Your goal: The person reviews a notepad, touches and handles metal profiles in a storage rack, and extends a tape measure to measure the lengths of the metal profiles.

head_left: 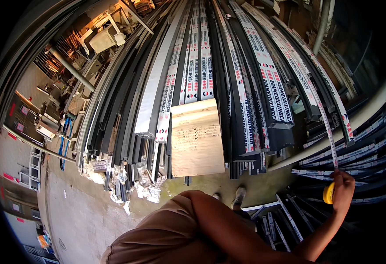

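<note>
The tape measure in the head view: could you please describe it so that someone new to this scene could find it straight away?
Start at the big stack of long dark profiles leaning upright across the middle, then go to its right edge. There the right hand grips a yellow tape measure, with its white blade running up along the profiles. It is the only yellow thing there, and its blade is far thinner than the printed strips beside it.
</note>
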`<state>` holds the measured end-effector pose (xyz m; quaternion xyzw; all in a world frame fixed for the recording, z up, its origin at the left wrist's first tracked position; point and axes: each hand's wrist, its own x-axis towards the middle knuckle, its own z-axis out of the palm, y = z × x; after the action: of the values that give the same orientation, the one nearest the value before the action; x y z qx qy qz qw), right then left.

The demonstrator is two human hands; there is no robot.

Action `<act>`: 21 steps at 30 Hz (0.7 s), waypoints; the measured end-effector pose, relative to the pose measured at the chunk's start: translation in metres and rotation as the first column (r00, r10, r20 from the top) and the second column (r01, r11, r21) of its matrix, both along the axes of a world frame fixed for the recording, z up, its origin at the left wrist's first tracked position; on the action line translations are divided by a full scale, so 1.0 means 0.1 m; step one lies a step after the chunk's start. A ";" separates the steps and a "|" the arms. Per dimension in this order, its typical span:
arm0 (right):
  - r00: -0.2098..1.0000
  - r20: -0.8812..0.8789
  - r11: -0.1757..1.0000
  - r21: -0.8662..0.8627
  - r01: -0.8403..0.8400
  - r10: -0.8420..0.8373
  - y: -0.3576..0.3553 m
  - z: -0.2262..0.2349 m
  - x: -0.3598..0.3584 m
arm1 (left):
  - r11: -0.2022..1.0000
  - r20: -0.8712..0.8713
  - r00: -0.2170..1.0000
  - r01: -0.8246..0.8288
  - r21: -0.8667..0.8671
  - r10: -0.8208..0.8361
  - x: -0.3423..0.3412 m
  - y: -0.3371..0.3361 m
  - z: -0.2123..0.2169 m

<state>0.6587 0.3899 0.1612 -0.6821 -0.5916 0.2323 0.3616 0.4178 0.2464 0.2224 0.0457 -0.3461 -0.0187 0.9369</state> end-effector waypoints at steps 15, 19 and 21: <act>0.992 0.100 0.997 0.014 0.072 -0.073 -0.06 0.12 -0.19 | 0.947 0.219 0.929 -0.316 0.051 0.298 0.30 -0.23 0.02; 0.991 0.085 0.995 0.015 0.101 -0.102 -0.09 0.07 -0.19 | 0.622 0.350 0.574 -0.782 -0.031 0.740 0.40 -0.31 0.11; 0.991 0.075 0.994 0.026 0.109 -0.111 -0.10 0.04 -0.19 | 0.865 0.241 0.832 -0.464 -0.192 0.500 0.29 -0.38 0.16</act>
<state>0.6402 0.3801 0.1657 -0.7182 -0.5689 0.1794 0.3583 0.4467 0.2087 0.2381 0.0749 -0.4539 0.2469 0.8529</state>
